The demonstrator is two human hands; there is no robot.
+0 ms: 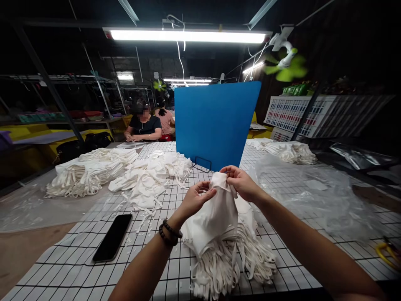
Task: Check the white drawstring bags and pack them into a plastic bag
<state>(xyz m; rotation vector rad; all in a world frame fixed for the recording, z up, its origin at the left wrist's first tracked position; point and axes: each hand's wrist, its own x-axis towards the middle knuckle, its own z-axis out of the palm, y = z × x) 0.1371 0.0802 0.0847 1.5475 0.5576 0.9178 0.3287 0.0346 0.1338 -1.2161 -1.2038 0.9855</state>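
Both of my hands hold up a white fabric garment above the middle of the table. My left hand pinches its left side near the top, thumb against the cloth. At the upper right edge, my right hand grips the same garment with bent fingers. The cloth hangs down onto a stack of similar white garments, whose thin straps fan out toward the front table edge. How the garment is shaped inside the folds is hidden.
A black phone lies at left on the grid-patterned cloth. White garment piles stand behind it. A blue board rises ahead. Clear plastic and yellow-handled scissors are at right. Two people sit farther back.
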